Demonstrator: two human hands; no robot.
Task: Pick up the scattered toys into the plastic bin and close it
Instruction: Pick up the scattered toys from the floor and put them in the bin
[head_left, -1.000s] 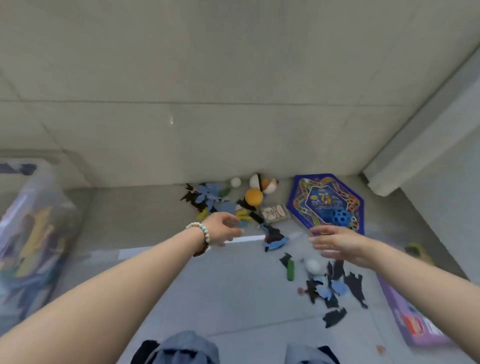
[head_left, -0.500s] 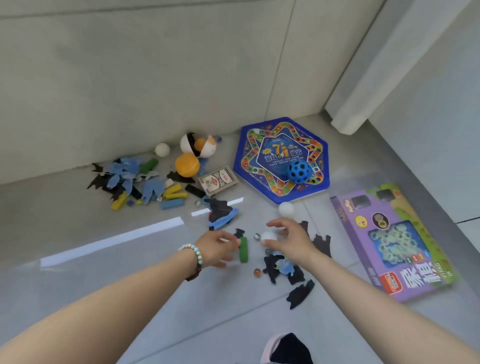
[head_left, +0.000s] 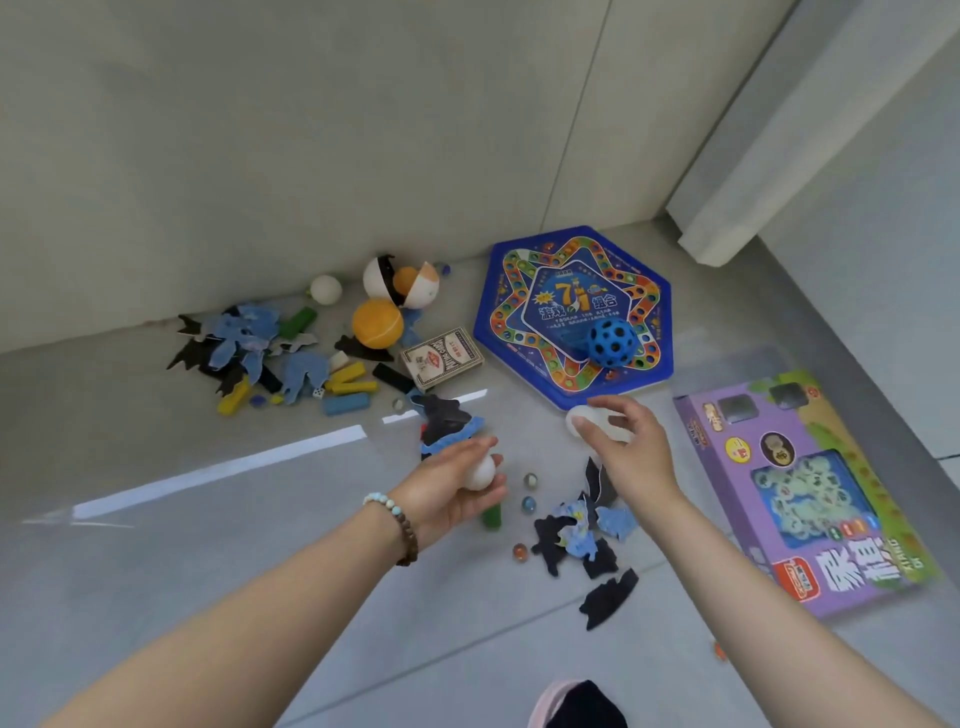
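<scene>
The left hand (head_left: 452, 491) gripped one white ball (head_left: 480, 475) and the right hand (head_left: 631, 452) a second white ball (head_left: 584, 418), three marbles (head_left: 529, 503) lay on the floor between them, and beyond, one orange ball (head_left: 377, 323) sat near the wall and one blue holed ball (head_left: 613, 343) on the hexagonal board (head_left: 644, 291).

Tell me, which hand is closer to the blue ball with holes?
Right. The right hand is just this side of the blue ball; the left hand is farther off to its left.
</scene>
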